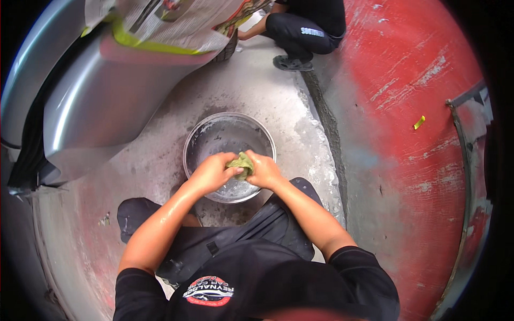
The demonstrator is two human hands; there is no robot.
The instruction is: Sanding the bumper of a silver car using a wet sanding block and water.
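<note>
Head view. We note both hands closed on one small olive-green cloth [239,165]: the left hand [217,172] grips its left side, thumb toward the middle, and the right hand [262,168] has its fingers curled about the other side. The cloth is bunched between them, over the near half of the round metal basin [214,136]. We cannot tell how deep the basin's water is, if there is any. The left forearm [166,214] shines as if wet.

Risks, in our judgement:
1. Slip. Wet skin on a small, crumpled cloth gives a poor grip; a hard twist could pop one end loose and drop it into the basin.
2. Spill. The basin stands on the concrete floor [257,88] just ahead of the bent knees; a knee or wrist knocking the rim could tip or slide it.
3. Grit. The floor looks dusty and stained. Should the cloth fall there, it could pick up particles and scratch the silver car panel [91,91] if used on it.
4. Drips. Newspaper [182,27] edged with yellow-green tape [155,48] covers part of the car; a soaked cloth brought near could wet the paper and loosen the edge.
</note>
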